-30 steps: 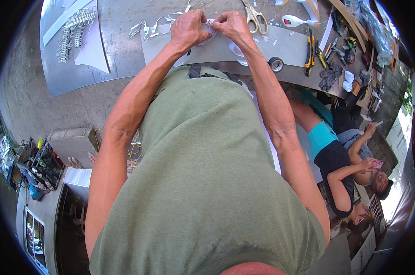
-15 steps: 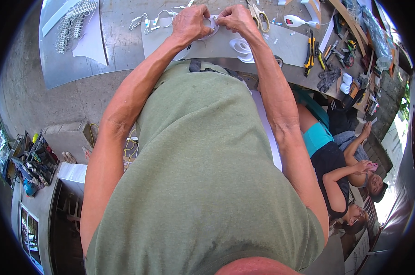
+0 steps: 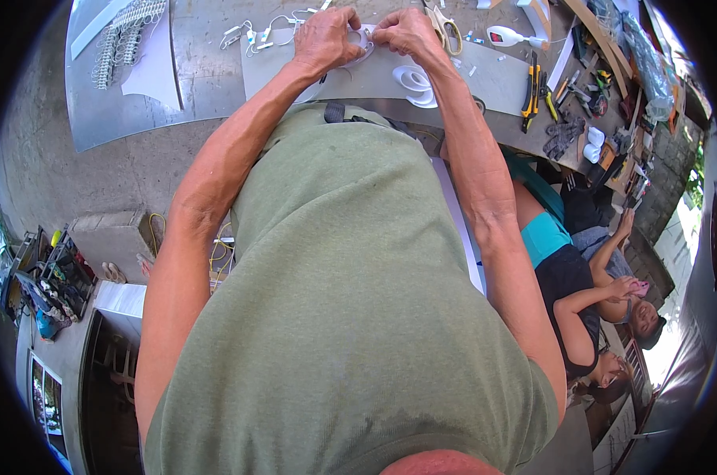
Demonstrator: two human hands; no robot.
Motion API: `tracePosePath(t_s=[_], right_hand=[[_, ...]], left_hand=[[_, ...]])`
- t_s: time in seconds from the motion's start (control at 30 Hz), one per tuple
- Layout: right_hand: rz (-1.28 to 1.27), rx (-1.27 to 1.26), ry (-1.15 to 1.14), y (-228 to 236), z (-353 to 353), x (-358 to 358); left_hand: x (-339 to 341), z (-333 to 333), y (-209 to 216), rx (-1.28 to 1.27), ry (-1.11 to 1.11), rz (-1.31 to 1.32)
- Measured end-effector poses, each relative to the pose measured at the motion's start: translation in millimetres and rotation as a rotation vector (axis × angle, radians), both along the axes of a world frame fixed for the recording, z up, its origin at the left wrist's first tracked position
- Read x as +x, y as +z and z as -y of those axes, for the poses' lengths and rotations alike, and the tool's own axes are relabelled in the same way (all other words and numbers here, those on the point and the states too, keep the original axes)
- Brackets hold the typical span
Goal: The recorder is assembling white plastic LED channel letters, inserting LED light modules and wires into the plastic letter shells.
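At the top of the view, my left hand [image 3: 325,39] curls its thumb and fingers around the edge of a small white curved piece [image 3: 366,51]. Close on its right, the fingertips of my right hand [image 3: 410,33] are pinched together at the same piece; what they grip is too small to make out. A string of white light modules on thin wire [image 3: 262,39] lies left of my left hand. Below my right hand rests a white looped, letter-like shape [image 3: 415,83]. Scissors with pale handles [image 3: 452,36] lie just beyond my right wrist.
Under the work is a grey metal sheet [image 3: 485,75] on the table. To the right lie a white bottle [image 3: 507,36], a yellow-black cutter [image 3: 530,95], a grey glove [image 3: 564,136] and jumbled tools. White strips and coils [image 3: 125,51] sit far left. Two people [image 3: 580,293] are close on my right.
The view has shifted slightly. Both hands stay at the white curved piece, with only small finger movement.
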State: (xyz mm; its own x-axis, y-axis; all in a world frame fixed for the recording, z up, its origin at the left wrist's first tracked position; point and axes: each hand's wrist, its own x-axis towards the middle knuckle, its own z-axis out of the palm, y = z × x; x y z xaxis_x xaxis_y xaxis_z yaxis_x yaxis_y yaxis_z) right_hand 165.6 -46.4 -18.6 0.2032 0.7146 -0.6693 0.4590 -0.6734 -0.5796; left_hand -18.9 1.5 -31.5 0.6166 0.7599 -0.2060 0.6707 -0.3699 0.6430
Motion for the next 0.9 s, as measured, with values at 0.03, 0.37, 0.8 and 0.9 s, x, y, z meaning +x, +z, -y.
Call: tracePosePath(t_s=[0.03, 0.37, 0.8, 0.9], right_hand=[[0.010, 0.023, -0.008, 0.7, 1.6, -0.8], [0.023, -0.017, -0.017, 10.7, -3.4, -1.0], [0.016, 0.066, 0.059, -18.5, -4.8, 3.9], [0.025, 0.042, 0.021, -26.1, -5.5, 3.6]], left_hand=[[0.7, 0.2, -0.1, 0.001, -0.002, 0.002], [0.4, 1.1, -1.8, 0.009, 0.004, 0.019], [7.5, -2.4, 5.6, -0.033, 0.006, -0.068], [7.7, -7.1, 8.1, -0.123, -0.048, -0.113]])
